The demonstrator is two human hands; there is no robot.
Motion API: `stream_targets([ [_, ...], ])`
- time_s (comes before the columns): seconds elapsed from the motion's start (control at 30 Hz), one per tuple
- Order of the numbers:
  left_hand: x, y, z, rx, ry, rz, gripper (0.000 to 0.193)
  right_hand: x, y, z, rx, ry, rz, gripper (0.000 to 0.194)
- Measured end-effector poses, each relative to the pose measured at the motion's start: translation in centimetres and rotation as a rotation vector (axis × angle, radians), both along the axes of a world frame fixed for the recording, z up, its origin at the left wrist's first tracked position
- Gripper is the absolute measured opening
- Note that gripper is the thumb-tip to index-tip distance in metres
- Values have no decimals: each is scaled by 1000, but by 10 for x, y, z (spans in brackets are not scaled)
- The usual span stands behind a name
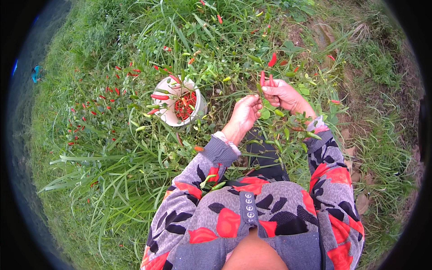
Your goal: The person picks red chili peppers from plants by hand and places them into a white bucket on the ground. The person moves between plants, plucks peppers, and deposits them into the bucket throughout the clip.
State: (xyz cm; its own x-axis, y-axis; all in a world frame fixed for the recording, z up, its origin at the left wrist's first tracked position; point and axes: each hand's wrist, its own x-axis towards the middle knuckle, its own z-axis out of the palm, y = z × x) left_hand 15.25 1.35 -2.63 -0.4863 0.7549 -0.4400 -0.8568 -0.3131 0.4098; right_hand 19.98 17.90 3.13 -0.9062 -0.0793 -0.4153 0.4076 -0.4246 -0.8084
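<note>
Two red chili peppers (262,78) stick up from the fingers of my right hand (285,95), pinched between thumb and forefinger. Close beside it, my left hand (243,111) has its thumb and fingertips closed on a thin stem of the chili plant. A small dark green chili (259,88) hangs right at the fingertips of both hands. To the left of my hands, a white plastic bucket (202,107) stands among the plants, with many picked red chilies (184,107) in its bottom. Red chilies on a branch (160,97) hang across the bucket's mouth.
Green chilies (278,145) hang between my forearms. Dense chili plants with red fruit (111,98) spread to the left, mixed with long grass (125,189). Bare soil and stones (347,148) form a strip at right. A person in blue (36,74) is far off at left.
</note>
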Motion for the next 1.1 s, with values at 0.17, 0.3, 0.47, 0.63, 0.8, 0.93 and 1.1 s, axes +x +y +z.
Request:
stream_targets([
  [0.17,1,-6,-2,-1,-3,19,6,4,-11,10,226,15,5,21],
  [0.3,1,2,-4,80,-10,76,5,8,-23,10,690,267,-134,24],
  [0.47,-13,0,0,45,-29,127,9,16,-44,40,650,527,-245,16],
  [0.63,-23,-1,30,-102,123,-43,17,35,-23,31,267,372,-313,16],
  [0.8,-37,-1,51,-29,395,179,18,46,-3,37,-43,432,-321,16],
  [0.93,-47,16,61,-166,778,238,31,44,-7,40,52,409,-168,20],
  [1.1,-56,40,57,-188,1029,102,48,40,-31,62,396,245,-88,23],
])
